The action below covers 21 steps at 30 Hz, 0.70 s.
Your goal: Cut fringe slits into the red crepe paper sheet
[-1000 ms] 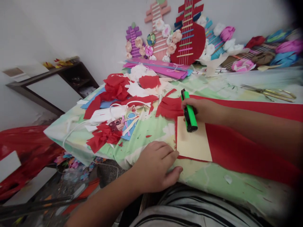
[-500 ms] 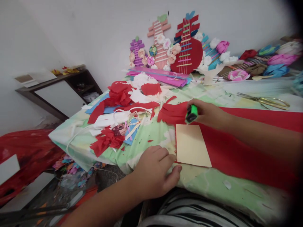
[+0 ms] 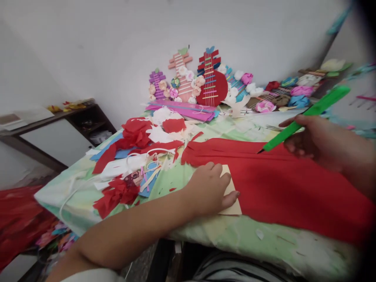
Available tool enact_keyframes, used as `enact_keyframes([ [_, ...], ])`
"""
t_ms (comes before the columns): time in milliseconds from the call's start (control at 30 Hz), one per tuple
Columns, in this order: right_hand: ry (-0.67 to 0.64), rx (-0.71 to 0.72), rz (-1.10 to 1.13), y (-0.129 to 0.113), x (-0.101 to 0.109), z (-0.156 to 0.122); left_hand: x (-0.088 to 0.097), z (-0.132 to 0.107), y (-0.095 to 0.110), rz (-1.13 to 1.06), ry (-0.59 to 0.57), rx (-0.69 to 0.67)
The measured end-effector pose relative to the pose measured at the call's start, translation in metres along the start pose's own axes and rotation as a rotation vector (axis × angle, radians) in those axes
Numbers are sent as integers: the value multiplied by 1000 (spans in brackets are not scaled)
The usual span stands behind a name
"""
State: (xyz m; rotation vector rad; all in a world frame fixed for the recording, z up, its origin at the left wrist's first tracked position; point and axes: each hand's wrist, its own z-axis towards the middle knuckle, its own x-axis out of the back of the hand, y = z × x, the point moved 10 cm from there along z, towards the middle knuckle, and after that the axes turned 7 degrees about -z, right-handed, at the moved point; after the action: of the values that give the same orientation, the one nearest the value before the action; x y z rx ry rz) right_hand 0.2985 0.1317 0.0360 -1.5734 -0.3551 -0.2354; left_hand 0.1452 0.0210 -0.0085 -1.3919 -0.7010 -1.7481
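Note:
My left hand point(image 3: 210, 190) lies palm down on a cream rectangular card point(image 3: 232, 205), fingers spread and thumb out to the right. The hand covers much of the card, which rests on the left end of a long sheet of red crepe paper point(image 3: 279, 188). A green pen point(image 3: 290, 131) is gripped in my right hand point(image 3: 320, 145), between thumb and fingers. Its dark tip points down-left, close over the red paper's far edge; whether it touches cannot be made out.
Red paper scraps point(image 3: 136, 133), white cord point(image 3: 160, 150) and blue pieces lie at the left. Decorated paper instruments point(image 3: 213, 88) lean on the wall behind a purple stack point(image 3: 185, 109). A low cabinet point(image 3: 55, 135) stands left of the cloth-covered table point(image 3: 73, 188).
My left hand has moved right, onto the card. My right hand has drawn away to the right with the pen, which has turned its tip down-left. The view has shifted.

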Motion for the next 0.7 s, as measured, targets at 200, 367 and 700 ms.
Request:
enact_keyframes([
  [200, -153, -190, 470, 28, -27, 2, -19, 3, 3, -57, -52, -64],
  [367, -221, -194, 494, 26, -73, 22, -20, 5, 8, -70, -94, -65],
  [700, -821, -159, 395, 26, -171, 20, -35, -2, 11, -76, -111, -49],
])
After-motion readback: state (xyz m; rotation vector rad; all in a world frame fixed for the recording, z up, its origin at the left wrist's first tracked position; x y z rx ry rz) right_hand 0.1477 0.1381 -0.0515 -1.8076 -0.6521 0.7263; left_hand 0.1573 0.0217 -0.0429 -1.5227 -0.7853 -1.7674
